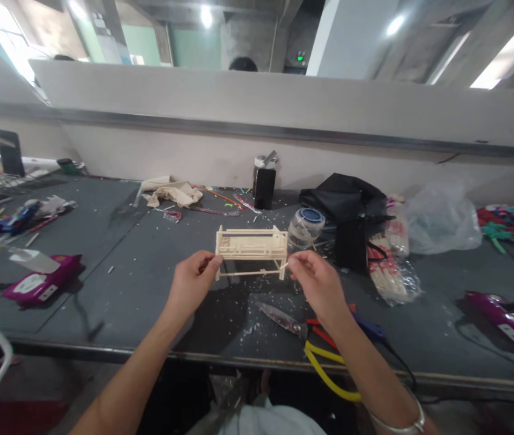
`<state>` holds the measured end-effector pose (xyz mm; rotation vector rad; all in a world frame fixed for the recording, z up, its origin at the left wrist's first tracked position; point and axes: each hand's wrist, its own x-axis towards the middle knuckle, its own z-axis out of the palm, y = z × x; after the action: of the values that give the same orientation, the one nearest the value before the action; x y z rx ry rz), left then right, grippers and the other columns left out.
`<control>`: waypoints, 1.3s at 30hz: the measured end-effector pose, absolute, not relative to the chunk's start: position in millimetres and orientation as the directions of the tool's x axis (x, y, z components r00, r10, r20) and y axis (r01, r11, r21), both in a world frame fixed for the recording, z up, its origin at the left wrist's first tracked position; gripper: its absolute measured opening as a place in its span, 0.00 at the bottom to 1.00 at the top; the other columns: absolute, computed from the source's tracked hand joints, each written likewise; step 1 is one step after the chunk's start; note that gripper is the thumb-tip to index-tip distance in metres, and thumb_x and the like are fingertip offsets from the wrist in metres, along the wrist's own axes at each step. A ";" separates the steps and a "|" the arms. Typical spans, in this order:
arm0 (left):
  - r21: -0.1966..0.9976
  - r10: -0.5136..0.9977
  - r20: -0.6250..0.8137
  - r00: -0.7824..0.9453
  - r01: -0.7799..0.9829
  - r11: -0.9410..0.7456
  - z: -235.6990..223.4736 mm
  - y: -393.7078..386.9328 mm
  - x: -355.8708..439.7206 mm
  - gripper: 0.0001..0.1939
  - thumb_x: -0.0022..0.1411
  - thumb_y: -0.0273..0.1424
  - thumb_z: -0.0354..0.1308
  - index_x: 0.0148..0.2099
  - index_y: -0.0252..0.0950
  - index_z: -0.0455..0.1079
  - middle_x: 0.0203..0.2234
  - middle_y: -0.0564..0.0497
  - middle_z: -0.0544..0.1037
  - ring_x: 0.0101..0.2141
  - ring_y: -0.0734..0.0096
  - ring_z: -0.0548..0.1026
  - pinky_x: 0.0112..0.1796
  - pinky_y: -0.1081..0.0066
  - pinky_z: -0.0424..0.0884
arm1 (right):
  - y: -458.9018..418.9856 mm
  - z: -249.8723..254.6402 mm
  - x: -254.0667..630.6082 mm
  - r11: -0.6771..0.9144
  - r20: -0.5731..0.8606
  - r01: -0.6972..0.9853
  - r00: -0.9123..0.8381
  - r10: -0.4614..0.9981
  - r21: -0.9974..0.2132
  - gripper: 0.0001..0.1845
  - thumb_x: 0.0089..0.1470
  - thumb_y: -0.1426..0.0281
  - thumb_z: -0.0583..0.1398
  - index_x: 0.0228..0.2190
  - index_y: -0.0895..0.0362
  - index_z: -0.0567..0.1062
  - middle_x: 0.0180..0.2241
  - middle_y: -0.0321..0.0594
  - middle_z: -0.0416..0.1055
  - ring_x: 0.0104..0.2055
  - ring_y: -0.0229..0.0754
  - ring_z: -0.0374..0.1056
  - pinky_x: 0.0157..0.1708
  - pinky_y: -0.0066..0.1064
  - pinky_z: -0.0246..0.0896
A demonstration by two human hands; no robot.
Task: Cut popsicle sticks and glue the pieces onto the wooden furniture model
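Observation:
A small frame of pale wooden sticks [252, 246], shaped like a little bench or bed, is held up over the dark table between my hands. My left hand [193, 278] is closed on its left end post, thumb and fingers pinching. At the other end, my right hand [315, 281] pinches a short wooden stick [284, 266] against or right beside the right post; whether they touch, I cannot tell. Below the frame lie scissors [284, 317] with yellow handles. Red-handled pliers [323, 332] are partly covered by my right forearm.
A clear jar with a blue lid [310, 216] stands behind my right hand. A phone [265, 187] leans at the back. Bagged sticks [388, 266] and a black bag [348, 196] lie right. Purple corded devices [43, 279] sit at both sides. Scraps litter the table [139, 302].

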<state>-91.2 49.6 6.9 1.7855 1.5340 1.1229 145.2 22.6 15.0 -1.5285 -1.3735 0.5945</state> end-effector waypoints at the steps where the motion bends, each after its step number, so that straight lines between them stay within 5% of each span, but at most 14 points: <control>1: 0.817 0.968 0.251 0.014 0.534 -0.219 11.7 48.5 -91.7 0.16 0.61 0.41 0.52 0.32 0.34 0.72 0.19 0.56 0.68 0.22 0.75 0.64 0.24 0.75 0.58 | 20.9 19.3 145.1 0.100 0.240 0.471 0.248 0.939 -0.876 0.16 0.51 0.56 0.57 0.30 0.57 0.72 0.29 0.41 0.75 0.30 0.43 0.71 0.34 0.33 0.65; 27: 0.848 0.981 0.193 -0.016 0.506 -0.159 22.7 20.8 -89.9 0.17 0.61 0.42 0.53 0.29 0.34 0.71 0.17 0.57 0.63 0.21 0.76 0.61 0.23 0.76 0.56 | -1.8 32.6 146.2 0.010 0.134 0.415 0.272 0.953 -0.910 0.15 0.50 0.56 0.58 0.29 0.56 0.71 0.24 0.37 0.74 0.20 0.36 0.66 0.24 0.29 0.63; 39: 0.761 0.939 0.342 -0.035 0.597 -0.255 8.2 26.1 -93.3 0.15 0.63 0.39 0.51 0.34 0.35 0.72 0.19 0.57 0.69 0.21 0.76 0.65 0.24 0.77 0.59 | 4.0 17.7 143.2 0.104 0.193 0.405 0.186 0.963 -0.908 0.13 0.54 0.57 0.57 0.30 0.54 0.70 0.32 0.40 0.76 0.30 0.42 0.74 0.35 0.34 0.67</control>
<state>-93.3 26.1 8.2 1.8609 1.6137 1.2018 143.2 4.0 17.7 -1.4712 -1.3856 0.7108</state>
